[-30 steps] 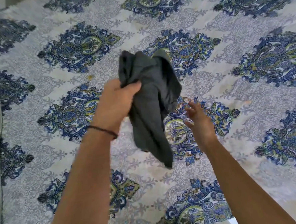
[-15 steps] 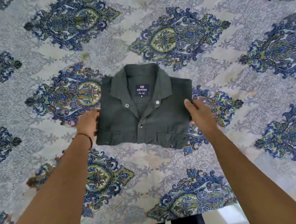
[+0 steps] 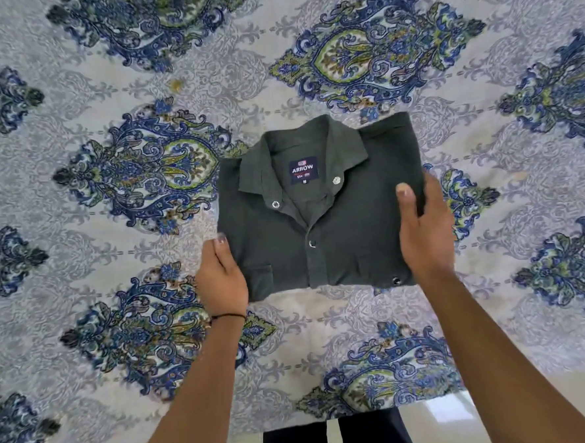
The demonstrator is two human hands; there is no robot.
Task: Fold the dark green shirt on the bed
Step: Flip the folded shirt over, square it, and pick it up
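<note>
Since the frame half a second earlier, the right hand (image 3: 422, 234) has been shifted further onto the dark green shirt (image 3: 318, 213), its thumb now laid across the front panel, while the left hand (image 3: 221, 277) has been kept at the near left corner. The shirt is seen folded into a compact rectangle, lying flat on the bed (image 3: 113, 232) over a patterned blue, green and grey bedspread, collar pointing away from the person. A dark label (image 3: 303, 170) reading ARROW is shown inside the collar, and metal snap buttons are visible down the placket.

The right edge of the shirt is pinched by the right grip, thumb on top and fingers tucked beside or under the fold. The left grip is closed loosely against the left edge; whether cloth is actually held there cannot be told, since the fingers are hidden. A thin dark band (image 3: 226, 316) is worn on the left wrist.
</note>
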